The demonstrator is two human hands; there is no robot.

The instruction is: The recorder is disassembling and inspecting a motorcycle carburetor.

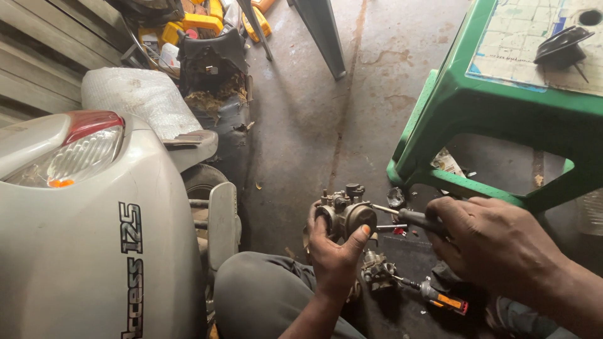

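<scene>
My left hand (333,254) grips a metal carburetor (344,212) from below, thumb pressed on its round side cover. My right hand (496,245) holds a black-handled screwdriver (414,220) whose shaft points left and meets the carburetor's side. Both hands hover just above the concrete floor, over my grey-trousered knee (264,295).
A silver scooter's rear (94,232) fills the left. A green plastic stool (490,107) stands at right with a black rubber part (562,45) on top. On the floor lie another small metal part (377,270) and an orange-and-black screwdriver (443,299). Clutter sits at the back.
</scene>
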